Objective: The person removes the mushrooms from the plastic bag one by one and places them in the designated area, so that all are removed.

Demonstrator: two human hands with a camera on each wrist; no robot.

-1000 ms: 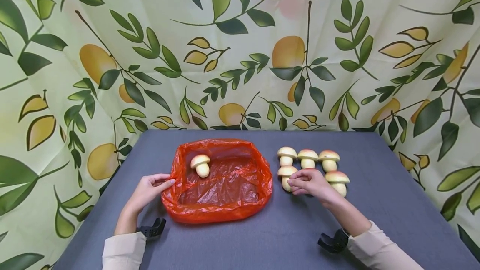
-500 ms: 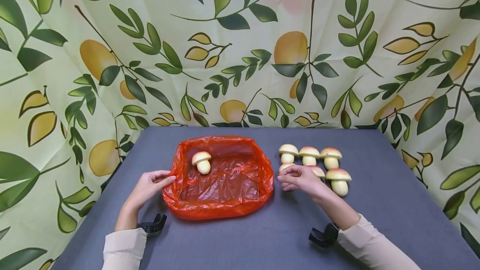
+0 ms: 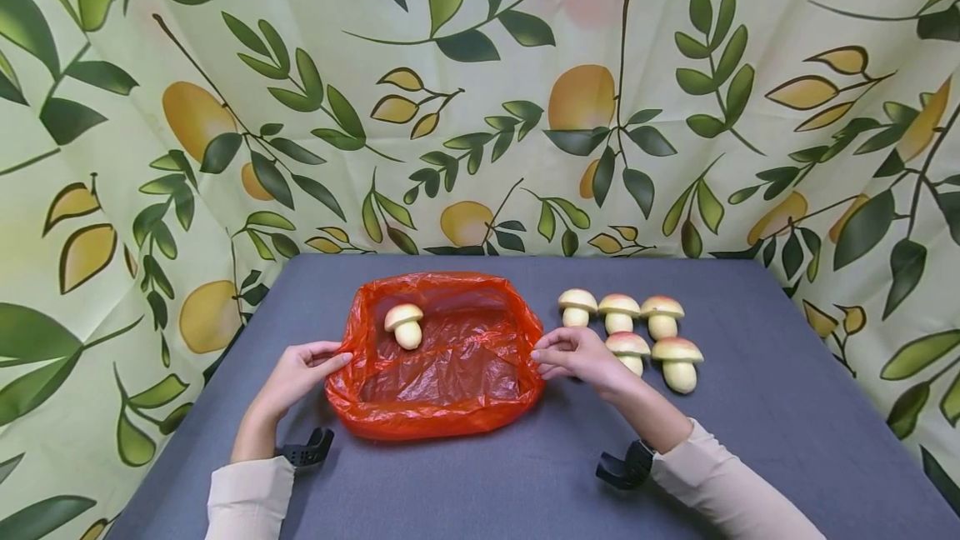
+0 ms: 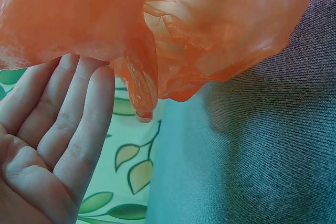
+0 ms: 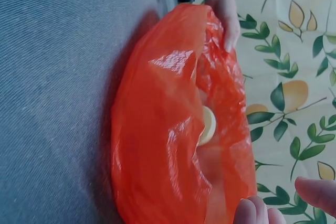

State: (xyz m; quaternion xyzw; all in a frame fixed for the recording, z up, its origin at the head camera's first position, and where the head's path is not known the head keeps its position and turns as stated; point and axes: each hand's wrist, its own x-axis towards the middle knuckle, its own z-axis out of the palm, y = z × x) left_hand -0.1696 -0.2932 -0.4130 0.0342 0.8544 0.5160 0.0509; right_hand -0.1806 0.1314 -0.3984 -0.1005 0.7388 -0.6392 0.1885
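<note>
A red plastic bag lies spread on the grey table, its mouth facing up. One mushroom, pale with a reddish cap, lies inside it. My left hand is at the bag's left side; in the left wrist view its fingers are straight against the bag, with the thumb out of sight. My right hand is at the bag's right edge; in the right wrist view its thumb and fingers stand apart with nothing visible between them. Behind and beside it, several mushrooms stand in two rows.
The grey table runs back to a cloth printed with leaves and fruit, which hangs behind and at both sides. Black bands with camera mounts are on both wrists, under light sleeves.
My right hand has moved left, from over the front row of mushrooms to the bag's right edge. The left hand and the mushroom in the bag stay where they were.
</note>
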